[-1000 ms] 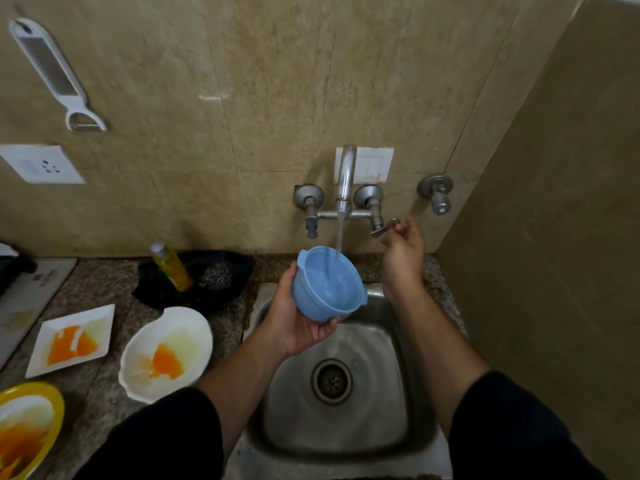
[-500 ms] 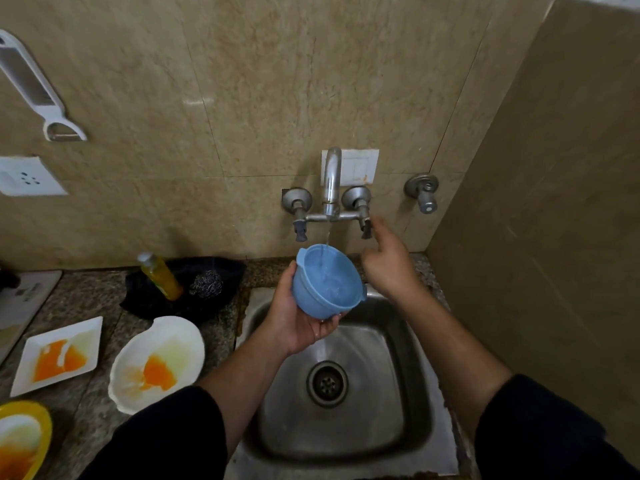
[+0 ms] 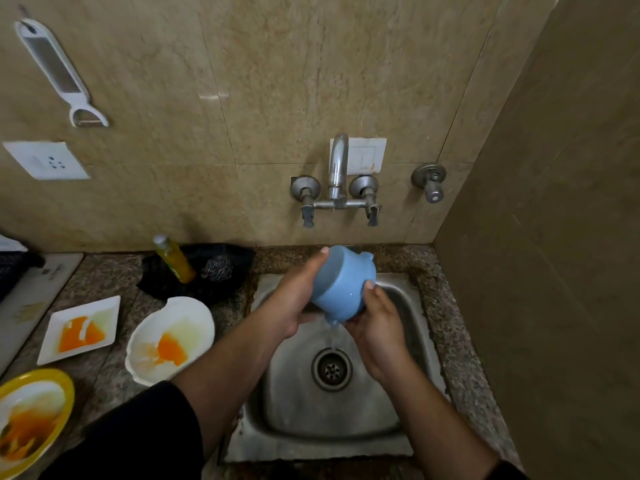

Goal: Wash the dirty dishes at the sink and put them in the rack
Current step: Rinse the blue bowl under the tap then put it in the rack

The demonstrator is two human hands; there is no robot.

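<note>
Both hands are now gripping the blue bowl (image 3: 341,285), right hand (image 3: 375,323) having left the tap; left hand (image 3: 298,292) is tipping water into the sink (image 3: 408,424).

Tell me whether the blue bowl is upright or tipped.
Tipped: water spills from the blue bowl's lower edge into the sink.

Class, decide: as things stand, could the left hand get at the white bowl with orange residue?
Probably yes, once freed: the left hand holds the blue bowl, shared with the right hand. The white bowl sits on the counter just left of that forearm, with nothing between.
</note>
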